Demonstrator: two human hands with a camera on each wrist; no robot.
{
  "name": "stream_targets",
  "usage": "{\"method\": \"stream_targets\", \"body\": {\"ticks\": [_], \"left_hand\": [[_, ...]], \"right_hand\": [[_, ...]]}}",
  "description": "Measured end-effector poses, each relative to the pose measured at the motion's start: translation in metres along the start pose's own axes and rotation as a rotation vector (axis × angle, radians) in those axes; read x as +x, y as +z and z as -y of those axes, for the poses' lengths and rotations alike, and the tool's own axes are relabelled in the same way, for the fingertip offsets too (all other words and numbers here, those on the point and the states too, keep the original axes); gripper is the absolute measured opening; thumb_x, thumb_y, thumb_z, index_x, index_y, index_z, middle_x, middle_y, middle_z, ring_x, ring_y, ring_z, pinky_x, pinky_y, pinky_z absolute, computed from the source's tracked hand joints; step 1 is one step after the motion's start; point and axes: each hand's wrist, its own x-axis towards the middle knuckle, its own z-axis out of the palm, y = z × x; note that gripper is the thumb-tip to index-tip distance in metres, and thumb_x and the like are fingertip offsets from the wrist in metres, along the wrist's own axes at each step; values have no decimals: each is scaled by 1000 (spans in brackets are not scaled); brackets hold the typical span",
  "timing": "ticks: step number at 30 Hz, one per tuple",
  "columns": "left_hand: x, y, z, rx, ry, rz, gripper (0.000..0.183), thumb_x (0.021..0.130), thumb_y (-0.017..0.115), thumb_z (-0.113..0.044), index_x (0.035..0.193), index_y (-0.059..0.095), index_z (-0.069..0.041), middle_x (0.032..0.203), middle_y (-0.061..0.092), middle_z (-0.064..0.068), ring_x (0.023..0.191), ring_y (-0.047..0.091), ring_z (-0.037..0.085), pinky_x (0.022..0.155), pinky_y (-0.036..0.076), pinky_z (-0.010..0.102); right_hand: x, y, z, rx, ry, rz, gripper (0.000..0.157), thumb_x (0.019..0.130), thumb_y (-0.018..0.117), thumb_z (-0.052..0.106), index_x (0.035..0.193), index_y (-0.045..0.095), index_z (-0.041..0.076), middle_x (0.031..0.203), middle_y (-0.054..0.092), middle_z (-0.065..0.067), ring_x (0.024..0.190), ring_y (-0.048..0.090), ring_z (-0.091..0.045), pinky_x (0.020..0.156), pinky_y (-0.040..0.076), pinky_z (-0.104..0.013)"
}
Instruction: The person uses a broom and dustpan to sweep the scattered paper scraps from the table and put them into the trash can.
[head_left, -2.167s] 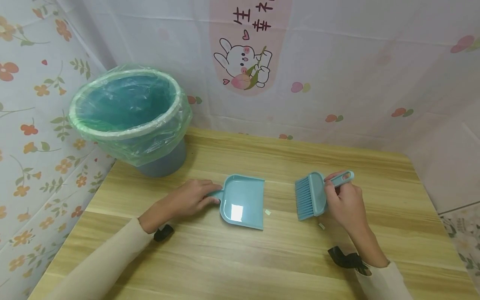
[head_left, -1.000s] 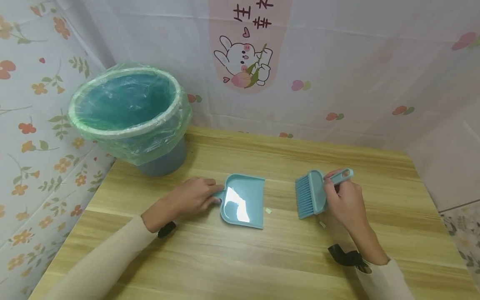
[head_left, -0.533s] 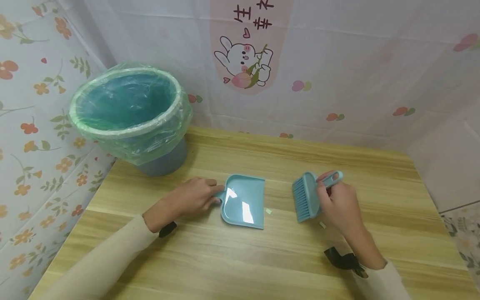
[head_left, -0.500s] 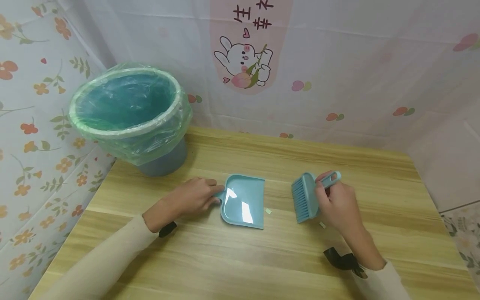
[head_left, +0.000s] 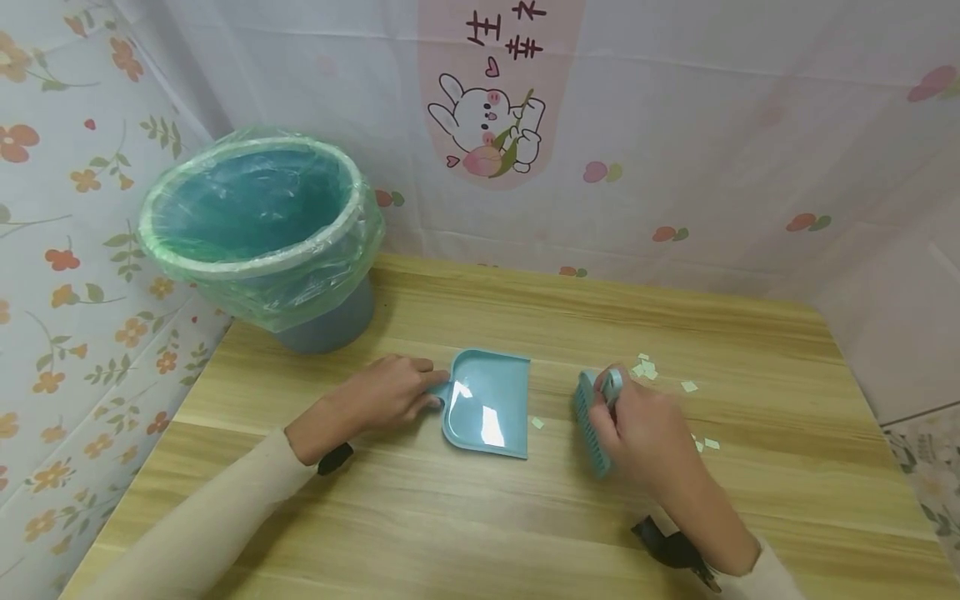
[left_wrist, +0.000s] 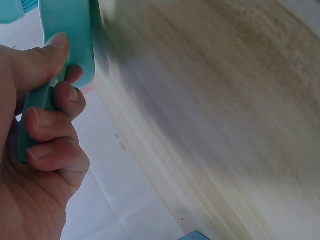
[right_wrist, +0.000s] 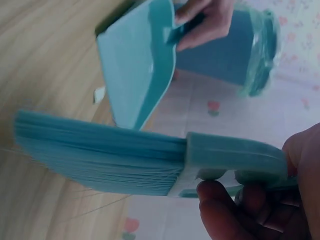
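A light-blue dustpan (head_left: 495,392) lies on the wooden table, its flat front edge facing right. My left hand (head_left: 390,392) grips its short handle; in the left wrist view the fingers (left_wrist: 52,155) curl round that handle. To the right, my right hand (head_left: 645,425) holds a light-blue hand brush (head_left: 588,429) by its handle, bristles down toward the table. The bristles (right_wrist: 100,155) show spread in the right wrist view. One pale paper scrap (head_left: 537,422) sits just off the dustpan's front edge. Several more paper scraps (head_left: 647,367) lie behind and right of the right hand.
A blue bin (head_left: 322,321) with a green plastic liner (head_left: 367,237) stands at the table's back left corner. Patterned cloth (head_left: 675,167) hangs behind the wooden table (head_left: 450,525) and along its left side. Black straps (head_left: 671,546) sit at both wrists.
My right hand has moved left and toward me with the brush, which has turned more edge-on. Paper scraps formerly hidden by the hand and brush now show. The left hand and dustpan stay put.
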Motion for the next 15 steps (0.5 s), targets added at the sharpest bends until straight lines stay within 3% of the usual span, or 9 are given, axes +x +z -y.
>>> {"method": "stream_targets", "body": {"ticks": [5,15], "left_hand": [[0,0,0,-2,8,-2,30,104,78,-18,130,76,-2,104,74,10,88,74,26,84,63,45],[1,-2,0,-5,9,9,28,105,77,-19,128,75,-3,101,73,9,85,72,23,83,63,43]], "right_hand": [[-4,0,15,18,-2,29,11,92,53,4,87,48,12,65,29,15,56,20,6,45,19,-15],[-2,17,32,26,-112,16,14,89,52,9,85,40,16,70,25,15,56,18,6,46,15,-13]]}}
